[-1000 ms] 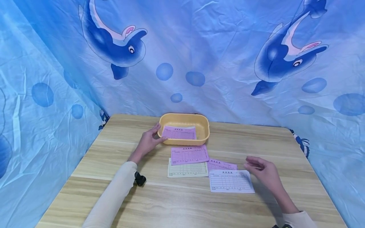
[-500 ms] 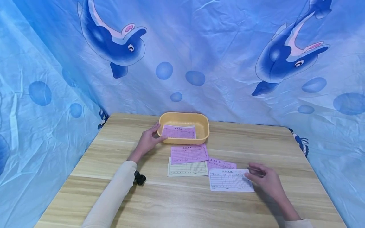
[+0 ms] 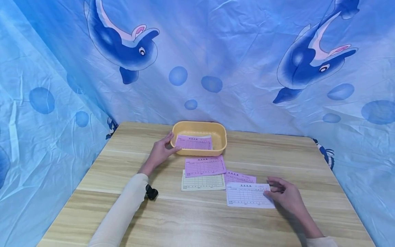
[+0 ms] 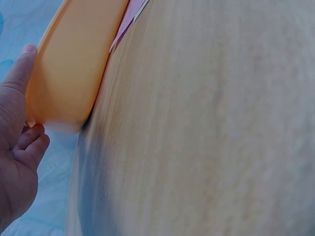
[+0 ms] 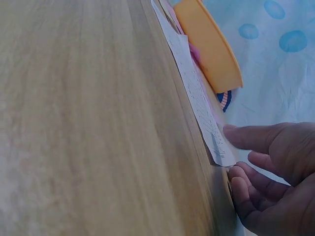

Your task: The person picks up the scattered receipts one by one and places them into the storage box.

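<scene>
My left hand (image 3: 161, 150) holds the left end of a yellow plastic basket (image 3: 219, 139), thumb at the front rim and fingers round the end. Inside lie a pink form slip (image 3: 192, 142) and a paler sheet under it. The right hand (image 3: 287, 196) is at the right edge of a white form slip (image 3: 248, 199). In the right wrist view its thumb (image 5: 251, 136) is over the white paper, its curled fingertips right at the corner, with a gap between thumb and fingers. A second pink slip (image 3: 240, 177) lies partly under the white one.
In front of the basket, another pink slip (image 3: 205, 166) overlaps a pale green slip (image 3: 203, 183) on the wooden table (image 3: 185, 223). A blue dolphin-print curtain (image 3: 197, 51) hangs behind the table and along both sides.
The right hand has moved slightly down and left, its thumb coming over the white slip's right edge. The left hand stays at the basket, and the papers lie as before.
</scene>
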Action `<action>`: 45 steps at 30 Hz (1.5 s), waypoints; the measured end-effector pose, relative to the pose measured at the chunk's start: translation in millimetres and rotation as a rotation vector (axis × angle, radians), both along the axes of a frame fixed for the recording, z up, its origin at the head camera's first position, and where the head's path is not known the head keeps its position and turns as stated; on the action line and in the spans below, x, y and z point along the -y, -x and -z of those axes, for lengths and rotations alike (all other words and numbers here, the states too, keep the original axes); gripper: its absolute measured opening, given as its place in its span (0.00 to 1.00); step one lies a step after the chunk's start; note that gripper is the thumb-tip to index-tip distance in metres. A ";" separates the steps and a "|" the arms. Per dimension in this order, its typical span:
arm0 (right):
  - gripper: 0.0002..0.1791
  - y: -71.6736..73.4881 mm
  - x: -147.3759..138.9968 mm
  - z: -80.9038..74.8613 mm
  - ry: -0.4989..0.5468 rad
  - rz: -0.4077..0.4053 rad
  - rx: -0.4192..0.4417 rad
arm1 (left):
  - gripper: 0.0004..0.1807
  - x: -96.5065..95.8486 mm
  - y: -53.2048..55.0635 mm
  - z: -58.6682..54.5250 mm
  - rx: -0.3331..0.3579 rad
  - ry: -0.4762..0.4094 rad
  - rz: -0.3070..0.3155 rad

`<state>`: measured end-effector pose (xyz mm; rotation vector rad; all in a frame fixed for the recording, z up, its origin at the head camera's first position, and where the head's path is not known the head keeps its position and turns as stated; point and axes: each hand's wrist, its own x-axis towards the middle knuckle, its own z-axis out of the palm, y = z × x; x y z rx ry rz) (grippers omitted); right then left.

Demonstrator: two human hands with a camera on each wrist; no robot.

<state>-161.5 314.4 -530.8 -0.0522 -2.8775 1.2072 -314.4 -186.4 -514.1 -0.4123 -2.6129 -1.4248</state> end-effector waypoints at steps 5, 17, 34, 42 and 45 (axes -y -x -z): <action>0.29 -0.6 1.6 0.6 -0.006 -0.007 -0.022 | 0.49 0.7 0.2 1.0 -0.006 -0.002 0.000; 0.23 0.3 1.5 3.2 -0.012 -0.014 -0.010 | 0.51 2.1 -0.3 2.0 -0.001 -0.005 0.004; 0.09 -1.5 0.0 -4.7 -0.018 -0.055 -0.119 | 0.50 2.0 0.3 2.2 -0.002 0.004 -0.001; 0.11 2.9 -3.6 -10.4 -0.025 -0.030 -0.009 | 0.48 1.2 -1.0 0.7 -0.006 0.006 -0.003; 0.16 4.2 -3.4 -13.6 -0.026 -0.019 0.042 | 0.48 1.4 -0.9 0.4 -0.002 0.011 -0.004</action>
